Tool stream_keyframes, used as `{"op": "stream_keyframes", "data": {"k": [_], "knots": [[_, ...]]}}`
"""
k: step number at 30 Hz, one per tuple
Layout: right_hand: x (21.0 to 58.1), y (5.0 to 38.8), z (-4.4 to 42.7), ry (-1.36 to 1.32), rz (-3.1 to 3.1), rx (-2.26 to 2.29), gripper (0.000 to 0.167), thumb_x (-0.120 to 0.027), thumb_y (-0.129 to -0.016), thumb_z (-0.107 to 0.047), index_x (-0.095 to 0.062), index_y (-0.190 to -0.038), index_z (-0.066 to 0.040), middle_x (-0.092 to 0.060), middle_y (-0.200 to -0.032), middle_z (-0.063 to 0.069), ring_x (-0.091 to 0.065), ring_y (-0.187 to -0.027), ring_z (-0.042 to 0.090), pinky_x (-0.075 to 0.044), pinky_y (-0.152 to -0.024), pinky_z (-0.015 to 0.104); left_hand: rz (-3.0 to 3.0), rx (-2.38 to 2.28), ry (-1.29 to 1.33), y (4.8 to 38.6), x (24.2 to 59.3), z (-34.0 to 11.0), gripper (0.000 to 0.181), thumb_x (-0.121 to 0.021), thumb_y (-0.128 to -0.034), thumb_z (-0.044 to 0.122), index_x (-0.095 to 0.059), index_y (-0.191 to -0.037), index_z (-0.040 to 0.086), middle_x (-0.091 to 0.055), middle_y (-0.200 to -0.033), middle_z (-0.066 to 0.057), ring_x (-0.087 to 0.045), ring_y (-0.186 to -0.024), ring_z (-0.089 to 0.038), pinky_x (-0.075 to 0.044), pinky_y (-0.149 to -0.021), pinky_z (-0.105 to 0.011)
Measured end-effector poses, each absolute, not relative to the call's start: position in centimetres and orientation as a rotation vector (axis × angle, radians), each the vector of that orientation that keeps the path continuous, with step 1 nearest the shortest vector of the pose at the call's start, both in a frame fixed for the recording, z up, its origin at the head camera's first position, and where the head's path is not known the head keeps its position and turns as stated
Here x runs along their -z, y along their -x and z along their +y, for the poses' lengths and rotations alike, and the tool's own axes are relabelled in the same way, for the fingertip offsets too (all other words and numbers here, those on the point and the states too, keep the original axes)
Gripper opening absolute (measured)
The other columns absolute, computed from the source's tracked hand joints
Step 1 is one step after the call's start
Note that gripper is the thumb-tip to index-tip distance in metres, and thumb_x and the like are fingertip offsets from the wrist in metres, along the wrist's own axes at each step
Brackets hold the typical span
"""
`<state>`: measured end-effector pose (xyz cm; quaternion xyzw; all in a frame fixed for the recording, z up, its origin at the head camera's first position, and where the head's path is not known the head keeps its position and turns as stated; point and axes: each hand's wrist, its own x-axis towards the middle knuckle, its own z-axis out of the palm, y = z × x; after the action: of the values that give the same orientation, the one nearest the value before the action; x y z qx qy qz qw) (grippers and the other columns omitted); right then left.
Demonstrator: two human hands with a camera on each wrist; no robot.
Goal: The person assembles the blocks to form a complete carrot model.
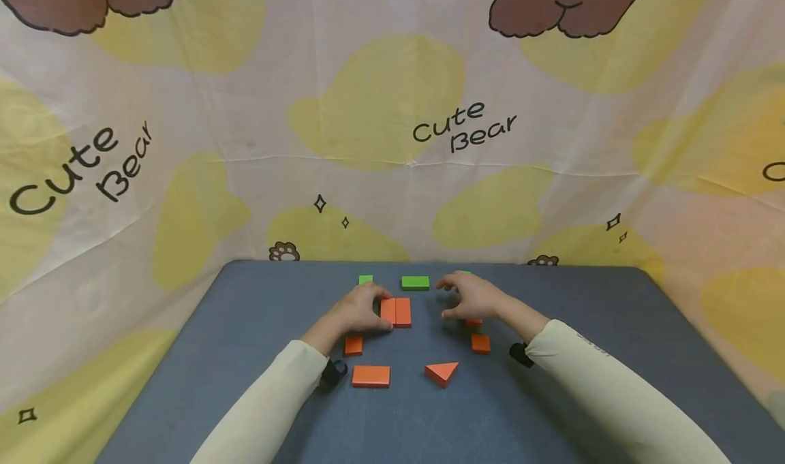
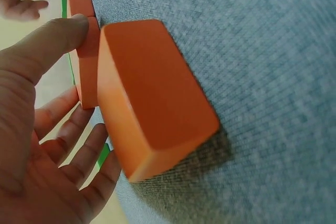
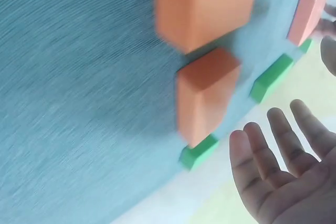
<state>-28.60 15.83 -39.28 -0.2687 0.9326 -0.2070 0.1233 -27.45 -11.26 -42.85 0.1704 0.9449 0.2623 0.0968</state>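
Two orange rectangular blocks stand side by side near the table's middle. My left hand [image 1: 362,308] holds the left orange block [image 1: 388,310], its thumb at the near end and fingers at the far end. The right orange block [image 1: 403,312] touches it. My right hand [image 1: 473,296] hovers to the right, fingers spread and apart from the pair, holding nothing. Beneath that hand lies a partly hidden orange block [image 1: 473,322]. In the left wrist view, another orange block [image 2: 152,87] looms close beside the left hand.
Green blocks [image 1: 415,283] line the back of the dark table [image 1: 257,382]. Nearer lie an orange block [image 1: 353,346] at left, an orange block [image 1: 481,345] at right, a wide orange block [image 1: 371,377] and an orange triangular block [image 1: 441,373]. A printed cloth [image 1: 368,198] hangs behind.
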Motion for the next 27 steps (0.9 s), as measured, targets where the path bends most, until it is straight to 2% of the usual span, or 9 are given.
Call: {"op": "stream_keyframes", "data": {"k": [14,27], "knots": [[40.4,28.8,19.7,0.776,2.77,0.502,0.057,-0.081,-0.074,-0.026,-0.061,-0.123,-0.005,-0.06,-0.116,0.015,-0.058,-0.103,0.029,-0.05,-0.085,0.046,2.786,-0.791,-0.522,27.7,43.2,-11.5,0.057,-0.081,-0.0744,0.036,-0.062,-0.126,0.018,-0.057,-0.129,-0.005,-0.05,-0.125,-0.025,-0.042,-0.103,-0.044],[41.4,29.4,20.4,0.677,2.768,0.441,0.054,-0.083,-0.071,-0.019,-0.063,-0.119,-0.005,-0.059,-0.103,0.006,-0.052,-0.088,0.02,-0.05,-0.08,0.039,2.794,-0.778,-0.537,27.9,43.1,-12.5,0.055,-0.08,-0.0758,0.033,-0.063,-0.125,0.015,-0.06,-0.126,-0.004,-0.05,-0.124,-0.025,-0.039,-0.107,-0.045]]}}
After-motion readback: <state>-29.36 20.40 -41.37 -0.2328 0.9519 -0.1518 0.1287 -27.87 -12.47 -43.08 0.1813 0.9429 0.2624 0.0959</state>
